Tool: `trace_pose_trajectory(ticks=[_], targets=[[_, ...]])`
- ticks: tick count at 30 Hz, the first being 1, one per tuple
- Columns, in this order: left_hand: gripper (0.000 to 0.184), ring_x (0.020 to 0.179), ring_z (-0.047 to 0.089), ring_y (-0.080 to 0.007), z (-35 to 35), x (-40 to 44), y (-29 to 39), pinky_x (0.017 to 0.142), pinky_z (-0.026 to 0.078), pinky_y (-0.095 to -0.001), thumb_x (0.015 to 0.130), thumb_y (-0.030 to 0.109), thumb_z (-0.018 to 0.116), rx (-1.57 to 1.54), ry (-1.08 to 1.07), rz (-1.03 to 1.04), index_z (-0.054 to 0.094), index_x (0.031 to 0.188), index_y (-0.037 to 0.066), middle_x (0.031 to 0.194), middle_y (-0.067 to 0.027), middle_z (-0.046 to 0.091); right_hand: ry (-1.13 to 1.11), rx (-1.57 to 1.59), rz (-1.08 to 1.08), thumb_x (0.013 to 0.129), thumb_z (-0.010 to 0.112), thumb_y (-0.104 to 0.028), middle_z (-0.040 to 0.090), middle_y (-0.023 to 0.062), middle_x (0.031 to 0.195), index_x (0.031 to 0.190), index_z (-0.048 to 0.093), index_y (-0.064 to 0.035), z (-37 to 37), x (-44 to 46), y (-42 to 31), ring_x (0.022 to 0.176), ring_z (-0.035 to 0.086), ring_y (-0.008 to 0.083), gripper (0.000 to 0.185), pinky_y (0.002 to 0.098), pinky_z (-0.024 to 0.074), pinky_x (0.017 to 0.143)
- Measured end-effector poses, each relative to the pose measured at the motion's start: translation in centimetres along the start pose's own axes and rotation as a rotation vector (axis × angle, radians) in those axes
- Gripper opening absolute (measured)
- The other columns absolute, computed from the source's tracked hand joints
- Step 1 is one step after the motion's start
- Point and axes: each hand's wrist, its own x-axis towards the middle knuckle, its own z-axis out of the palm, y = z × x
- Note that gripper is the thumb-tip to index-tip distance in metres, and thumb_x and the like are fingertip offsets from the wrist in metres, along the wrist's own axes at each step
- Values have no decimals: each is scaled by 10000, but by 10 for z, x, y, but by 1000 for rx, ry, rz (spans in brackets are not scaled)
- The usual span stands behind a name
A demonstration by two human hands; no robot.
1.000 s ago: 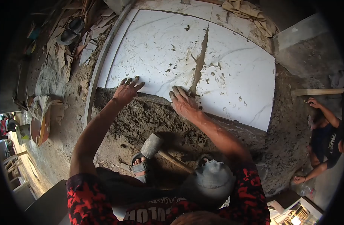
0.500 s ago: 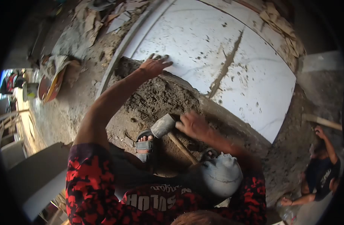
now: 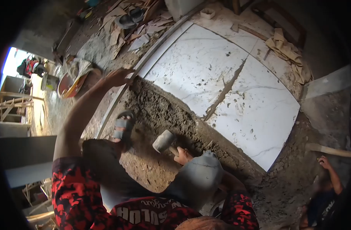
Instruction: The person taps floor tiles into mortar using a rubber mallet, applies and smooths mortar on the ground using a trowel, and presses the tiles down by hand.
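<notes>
Mallet [image 3: 164, 141] gripped by right hand [image 3: 182, 156], fingers closed round handle just below head; hand partly hidden by knee [image 3: 202, 168]. Left hand [image 3: 120, 77] loosely open, nothing seen held; contact with strip [image 3: 111, 111] cannot be told. Marbled tiles [image 3: 187, 63] laid beyond right hand, mortar [image 3: 156, 101] between.

The tiles [image 3: 261, 111] are showing white with grey veining and brown spatter; the mallet [image 3: 164, 141] is showing a grey head; the sleeves [image 3: 74, 195] are displaying blotchy red and black; the mortar [image 3: 156, 105] is looking grey-brown, the cloth [image 3: 284, 51] tan.
</notes>
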Motion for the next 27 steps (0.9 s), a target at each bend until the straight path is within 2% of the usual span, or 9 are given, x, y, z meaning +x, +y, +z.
trace_pose_trajectory(ticks=[4,6,8,10,18,20,24,25,27], targets=[[644,1201,486,-316,45,15,-21,928,467,-399,786,296,666,28,136,-12,417,1368,174,1409,-148,393,34,89,13,799,614,-234,598,217,868,969,513,8,-109,-9,-80,755,598,319,313,423,456,655],[655,1313,361,-280,63,40,3,1034,384,-392,817,322,637,145,-6,70,363,1402,212,1481,-119,280,-19,7,143,777,632,-196,601,199,868,920,537,1,-119,22,-35,725,603,294,261,397,468,618],[650,1360,276,-256,104,77,-2,1101,284,-396,844,354,602,318,49,319,321,1420,249,1513,-84,211,231,-389,-256,770,624,-203,640,206,801,984,580,-59,-164,27,-84,739,649,356,262,441,511,620],[659,1380,227,-249,110,96,10,1132,191,-433,844,399,590,321,-27,383,305,1422,263,1508,-63,223,300,-377,-130,757,630,-192,635,207,768,985,578,-55,-188,31,-100,718,642,375,271,449,509,607],[504,1271,386,-253,141,118,-18,1044,310,-472,775,410,636,110,291,640,543,1240,240,1379,-64,417,437,-441,136,725,649,-169,618,210,704,915,545,-49,-242,96,-206,682,607,437,248,489,480,553],[511,1272,381,-280,138,115,-15,1050,297,-490,768,427,629,28,291,635,549,1234,234,1375,-73,419,388,-626,-145,718,649,-123,626,199,788,938,565,-53,-251,120,-213,646,595,441,246,482,485,548],[521,1337,285,-353,132,110,-15,1100,184,-539,859,259,525,17,68,580,422,1352,126,1460,-145,301,642,-582,-262,735,635,-72,609,207,1047,1055,599,-18,-255,203,-248,881,617,388,326,406,502,743],[517,1350,266,-363,133,106,-16,1105,168,-548,872,212,493,26,27,589,398,1365,86,1471,-166,278,642,-465,-83,748,627,-61,593,225,1098,1074,582,21,-256,221,-259,1079,548,365,339,404,444,887],[525,1352,260,-366,159,108,-17,1102,175,-547,850,213,515,-7,159,585,420,1353,96,1469,-162,281,622,-402,-17,740,642,-37,590,190,1107,1094,572,1,-271,258,-295,1085,540,319,363,394,418,923]])
